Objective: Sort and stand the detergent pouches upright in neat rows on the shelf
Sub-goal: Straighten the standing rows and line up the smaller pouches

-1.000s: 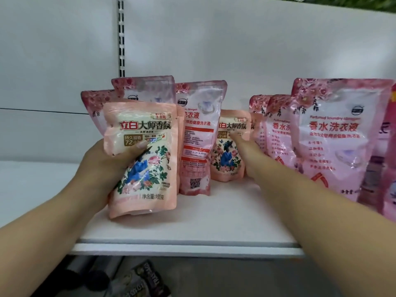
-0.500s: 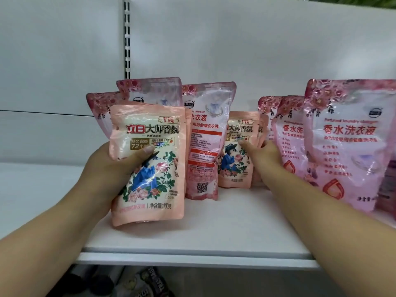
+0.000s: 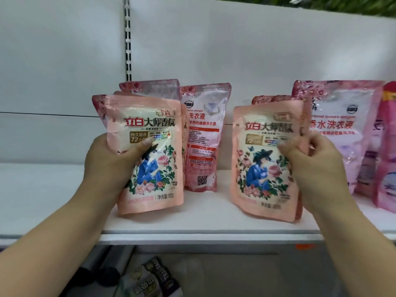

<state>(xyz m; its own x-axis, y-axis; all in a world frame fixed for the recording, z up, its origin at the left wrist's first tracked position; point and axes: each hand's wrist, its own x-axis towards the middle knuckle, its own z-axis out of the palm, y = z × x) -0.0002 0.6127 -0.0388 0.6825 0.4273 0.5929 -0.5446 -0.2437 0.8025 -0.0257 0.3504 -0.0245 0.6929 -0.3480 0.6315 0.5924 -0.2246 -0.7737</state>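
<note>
Bare shelf (image 3: 42,189) left; standing pouches (image 3: 203,136) block rear, pink pouches (image 3: 342,129) right.

Two front pouches (image 3: 150,155) (image 3: 265,161) on the shelf (image 3: 205,230), taller pouches (image 3: 203,136) behind.

Retail shop aisle. Indicators: a white metal display shelf (image 3: 205,230) backed by white panels and a slotted upright rail (image 3: 128,37) of the type used in store gondola fixtures; multiple identical detergent pouches (image 3: 202,136) stocked face-out; a printed price marking, "3.8", on one peach pouch (image 3: 147,155); further packaged goods (image 3: 150,279) below.
</note>
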